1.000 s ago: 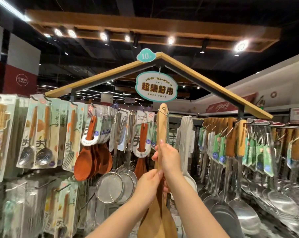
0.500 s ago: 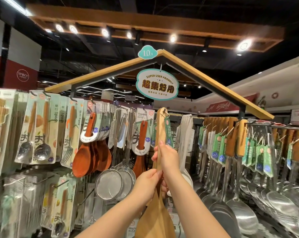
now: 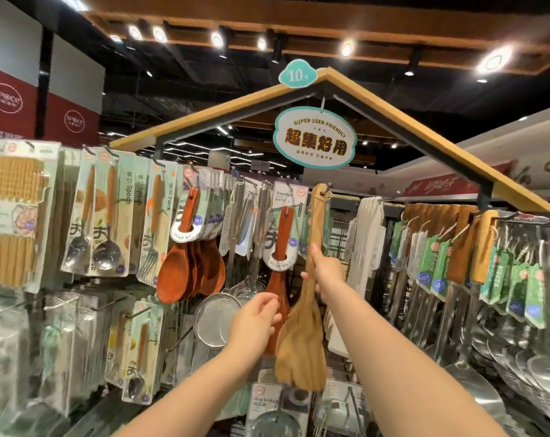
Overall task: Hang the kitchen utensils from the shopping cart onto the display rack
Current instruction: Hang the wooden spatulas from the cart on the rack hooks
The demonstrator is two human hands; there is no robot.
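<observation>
Left hand (image 3: 254,320) has let go, fingers loosely curled; right hand (image 3: 325,272) grips wooden spatula (image 3: 302,348).

Shop interior. Dark open ceiling (image 3: 456,99). A long wood-trimmed beam (image 3: 314,20) runs across the top, its row of round spotlights (image 3: 346,49) lit. Left wall: grey panels (image 3: 11,36) over a red band (image 3: 24,119) with round white logos. Right: pale bulkhead (image 3: 535,152), red banner (image 3: 437,186) below.
</observation>
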